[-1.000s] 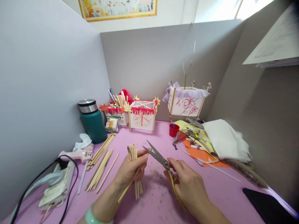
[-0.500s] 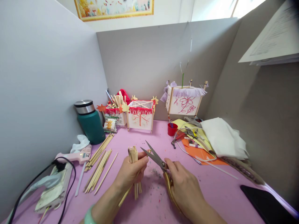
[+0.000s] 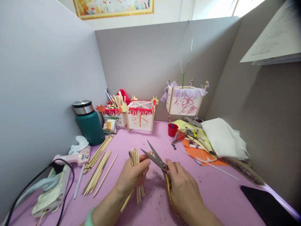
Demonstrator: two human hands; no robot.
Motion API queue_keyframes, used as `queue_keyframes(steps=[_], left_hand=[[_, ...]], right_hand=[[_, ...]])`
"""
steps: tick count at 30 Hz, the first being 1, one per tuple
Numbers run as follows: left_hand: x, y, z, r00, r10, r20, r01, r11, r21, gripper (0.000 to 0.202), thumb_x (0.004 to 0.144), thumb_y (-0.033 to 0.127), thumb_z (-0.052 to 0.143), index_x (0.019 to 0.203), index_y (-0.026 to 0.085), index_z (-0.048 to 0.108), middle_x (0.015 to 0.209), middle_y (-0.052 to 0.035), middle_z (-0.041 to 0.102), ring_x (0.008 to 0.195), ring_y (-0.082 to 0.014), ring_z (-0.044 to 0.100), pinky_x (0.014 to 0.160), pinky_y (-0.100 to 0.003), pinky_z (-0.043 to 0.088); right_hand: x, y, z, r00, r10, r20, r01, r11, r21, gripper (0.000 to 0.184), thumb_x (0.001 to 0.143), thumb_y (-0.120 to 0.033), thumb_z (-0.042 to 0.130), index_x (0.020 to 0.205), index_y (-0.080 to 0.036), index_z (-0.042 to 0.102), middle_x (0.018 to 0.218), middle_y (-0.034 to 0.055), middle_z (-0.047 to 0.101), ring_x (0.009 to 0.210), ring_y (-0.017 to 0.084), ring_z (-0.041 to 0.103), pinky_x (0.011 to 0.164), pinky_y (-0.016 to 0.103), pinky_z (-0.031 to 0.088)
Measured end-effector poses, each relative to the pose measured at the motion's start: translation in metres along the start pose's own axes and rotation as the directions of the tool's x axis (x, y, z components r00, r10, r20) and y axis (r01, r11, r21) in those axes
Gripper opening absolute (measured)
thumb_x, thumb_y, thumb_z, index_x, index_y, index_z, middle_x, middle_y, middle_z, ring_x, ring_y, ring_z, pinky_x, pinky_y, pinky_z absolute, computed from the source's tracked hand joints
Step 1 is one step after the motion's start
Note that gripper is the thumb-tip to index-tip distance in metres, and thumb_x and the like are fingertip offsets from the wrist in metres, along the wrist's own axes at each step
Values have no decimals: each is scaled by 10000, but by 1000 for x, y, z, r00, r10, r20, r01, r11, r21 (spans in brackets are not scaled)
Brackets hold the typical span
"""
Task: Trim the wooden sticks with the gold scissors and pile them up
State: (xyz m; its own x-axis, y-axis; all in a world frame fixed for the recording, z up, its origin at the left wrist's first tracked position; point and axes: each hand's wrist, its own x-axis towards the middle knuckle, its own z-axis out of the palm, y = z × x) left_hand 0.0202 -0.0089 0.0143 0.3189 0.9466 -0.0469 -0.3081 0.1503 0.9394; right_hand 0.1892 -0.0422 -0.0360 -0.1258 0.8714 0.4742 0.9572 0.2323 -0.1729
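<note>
My left hand is closed around a bundle of thin wooden sticks, which stands nearly upright in the fist. One stick slants apart from the bundle, its lower end toward me and its upper tip showing past my fingers by the scissor blades. In my right hand is a pair of scissors with gold-coloured handles. The blades are spread and point up and left, around or close beside that stick's tip; which one I cannot tell exactly.
More sticks lie at the left, near a pink glue gun, a power strip and a green bottle. Paper lanterns stand behind. Paper sheets, a red cup and a black tablet-like object are at the right.
Both hands keep almost the same place and grip. The slanted stick's lower end has shifted slightly down and to the right. The whole view has moved a little.
</note>
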Motion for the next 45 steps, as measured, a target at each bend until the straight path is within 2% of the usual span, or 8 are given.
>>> queue_keyframes(steps=[4, 8, 17, 22, 30, 34, 38, 45], left_hand=[[-1, 0, 4, 1000, -10, -23, 11, 1000, 10, 483, 694, 367, 678, 1048, 50, 590, 391, 133, 280, 295, -24, 186, 353, -215, 83], [-2, 0, 6, 998, -3, -59, 3, 1000, 8, 494, 672, 374, 696, 1026, 52, 575, 384, 132, 296, 303, -26, 199, 356, -212, 93], [-6, -3, -1, 998, 8, -61, -7, 1000, 22, 597, 710, 361, 682, 1193, 50, 520, 386, 123, 332, 311, -35, 219, 351, -208, 116], [-4, -2, -4, 999, 34, -2, -34, 999, -37, 535, 746, 333, 653, 1197, 75, 525, 397, 121, 342, 296, -35, 219, 330, -202, 131], [0, -1, -10, 999, 31, -24, -31, 999, -19, 246, 760, 317, 647, 911, 135, 576, 414, 116, 341, 296, -21, 212, 317, -184, 146], [1, -2, -8, 999, 39, -24, -39, 999, 12, 210, 771, 309, 637, 879, 137, 583, 411, 115, 326, 298, -20, 217, 324, -183, 144], [0, -4, -6, 998, 49, -41, -48, 999, 23, 279, 745, 342, 662, 900, 119, 598, 390, 118, 314, 294, -24, 218, 330, -190, 133], [-3, -3, -8, 994, 40, -102, -37, 999, 30, 580, 710, 360, 695, 1186, 65, 543, 368, 126, 323, 308, -31, 225, 351, -197, 132]], right_hand=[[1, -1, -2, 1000, -2, 15, 1, 1000, 26, 401, 828, -98, 430, 1227, -132, 431, 929, 93, 577, 802, 224, 576, 666, 318, 408], [4, 0, -5, 999, 16, 42, -18, 998, 53, 294, 824, -80, 430, 1103, -151, 490, 861, 68, 587, 742, 203, 585, 616, 283, 384], [3, 3, -6, 996, -1, 86, -11, 989, 148, 144, 877, -178, 399, 870, -181, 543, 702, 35, 619, 588, 175, 585, 546, 260, 341], [3, 3, -8, 1000, -2, 22, -4, 965, 262, 174, 873, -193, 391, 918, -201, 559, 707, 19, 623, 615, 161, 589, 577, 251, 365], [7, 7, -10, 1000, -20, 7, 19, 985, 172, 264, 834, -185, 443, 1083, -224, 520, 851, 25, 618, 697, 181, 601, 590, 272, 375], [6, 5, -8, 999, -36, -10, 37, 989, 144, 277, 843, -184, 437, 1110, -210, 506, 867, 40, 621, 725, 189, 611, 592, 273, 381], [3, 3, -7, 999, -40, -16, 42, 993, 109, 239, 845, -158, 414, 1057, -192, 521, 824, 43, 626, 669, 181, 608, 559, 265, 361], [2, 3, -8, 998, -17, 62, 5, 981, 192, 152, 867, -185, 402, 869, -195, 554, 716, 28, 632, 602, 165, 597, 552, 250, 343]])
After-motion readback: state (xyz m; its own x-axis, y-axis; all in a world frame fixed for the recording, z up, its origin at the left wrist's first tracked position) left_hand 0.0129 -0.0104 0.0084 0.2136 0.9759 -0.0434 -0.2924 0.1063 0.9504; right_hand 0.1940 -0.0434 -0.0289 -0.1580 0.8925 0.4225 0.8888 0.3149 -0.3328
